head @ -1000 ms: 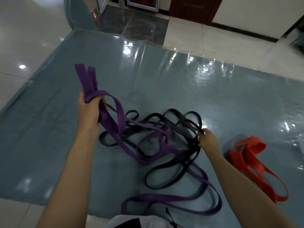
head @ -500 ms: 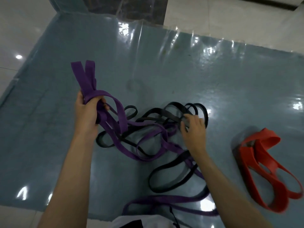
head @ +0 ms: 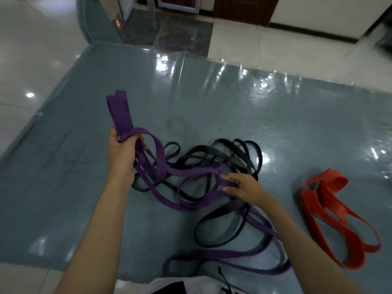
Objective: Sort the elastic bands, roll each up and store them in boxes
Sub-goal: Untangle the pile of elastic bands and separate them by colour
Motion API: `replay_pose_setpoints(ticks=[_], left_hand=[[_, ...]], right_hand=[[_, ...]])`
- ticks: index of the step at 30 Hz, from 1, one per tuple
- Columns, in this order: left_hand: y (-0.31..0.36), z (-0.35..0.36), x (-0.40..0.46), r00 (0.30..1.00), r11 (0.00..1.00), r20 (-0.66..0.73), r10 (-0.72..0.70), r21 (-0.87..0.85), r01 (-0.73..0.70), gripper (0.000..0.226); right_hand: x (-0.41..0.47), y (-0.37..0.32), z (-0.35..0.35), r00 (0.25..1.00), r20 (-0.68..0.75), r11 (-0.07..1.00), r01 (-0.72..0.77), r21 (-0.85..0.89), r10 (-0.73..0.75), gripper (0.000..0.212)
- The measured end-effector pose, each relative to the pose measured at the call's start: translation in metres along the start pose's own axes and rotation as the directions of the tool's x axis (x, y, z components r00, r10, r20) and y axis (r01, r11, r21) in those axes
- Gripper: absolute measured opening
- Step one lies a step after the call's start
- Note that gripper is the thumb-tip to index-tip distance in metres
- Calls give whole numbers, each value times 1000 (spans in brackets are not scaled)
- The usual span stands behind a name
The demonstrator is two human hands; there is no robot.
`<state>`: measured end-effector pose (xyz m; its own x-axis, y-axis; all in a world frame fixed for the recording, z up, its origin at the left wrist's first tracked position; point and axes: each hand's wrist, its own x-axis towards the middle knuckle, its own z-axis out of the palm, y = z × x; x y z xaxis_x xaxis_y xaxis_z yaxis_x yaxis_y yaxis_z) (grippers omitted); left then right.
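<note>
Biggest thing here is the glossy grey-blue floor mat (head: 222,115) laid over pale tiles, and everything's piled on it. In the middle sits the tangle: the thin black rubber loop bands (head: 239,153) all knotted through the long flat purple elastic band (head: 169,200), whose slack trails off toward the near edge of the mat. Off to the right, well apart from that mess, the wide red rubber band (head: 331,211) lies on its own, so that one's basically sorted already.

The left hand (head: 122,154) is raised above the mat with its fingers curled tight round a folded bunch of purple. What's changed: half a second back the right hand (head: 244,187) was up on the black loops, and now it's come down onto a purple strand in the middle of the tangle. Looks like thumb and fingers are closing on it, though the blur makes that hard to call. So I'd say it's pulling purple free from black next; rolling hasn't started, and no boxes in sight.
</note>
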<state>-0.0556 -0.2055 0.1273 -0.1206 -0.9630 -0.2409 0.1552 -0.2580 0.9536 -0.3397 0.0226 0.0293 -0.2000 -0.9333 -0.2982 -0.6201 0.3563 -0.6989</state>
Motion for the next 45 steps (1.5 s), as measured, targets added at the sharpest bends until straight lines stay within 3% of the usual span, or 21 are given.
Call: replay_pose_setpoints(ticks=[9,12,14,16,21,25,29,31,35,40,43,45], left_hand=[[0,13,-45,1000,994,-1,13,-109,-13,26],[4,14,-54,998,983,-33,52,-172,-57,29],[8,14,-59,996,978,-33,79,-193,-84,31],[11,15,-63,995,974,-21,100,-204,-102,33],[12,16,-70,985,978,-5,173,-121,-173,43],[10,10,-73,976,973,-1,220,-74,-219,54],[8,0,-70,973,972,-19,230,-50,-231,58],[6,-2,-68,973,972,-22,228,-57,-229,61],[-3,-2,-66,974,974,-3,227,-14,-227,57],[-15,12,-77,983,991,154,105,61,-115,37],[-29,29,-93,951,988,310,1,147,-49,11],[-39,40,-105,890,987,443,-104,158,37,11]], right_hand=[[-67,-14,-60,988,-143,991,82,110,-66,9],[-82,-7,-63,994,-110,999,-13,-40,8,35],[-87,-5,-62,996,31,974,-70,-215,78,28],[-90,-6,-58,996,87,958,-1,-288,28,17],[-96,-24,-53,979,-102,985,172,-29,-175,16],[-103,-35,-67,973,-180,936,195,294,-146,17],[-112,-29,-78,999,-45,984,7,177,1,19],[-117,-21,-82,1000,-19,997,-6,76,8,4],[-127,-9,-87,984,-166,979,97,179,-67,8],[-121,-24,-74,922,-379,817,162,554,75,3],[-105,-45,-62,894,-430,786,177,592,122,8],[-94,-61,-52,895,-424,793,154,589,142,6]])
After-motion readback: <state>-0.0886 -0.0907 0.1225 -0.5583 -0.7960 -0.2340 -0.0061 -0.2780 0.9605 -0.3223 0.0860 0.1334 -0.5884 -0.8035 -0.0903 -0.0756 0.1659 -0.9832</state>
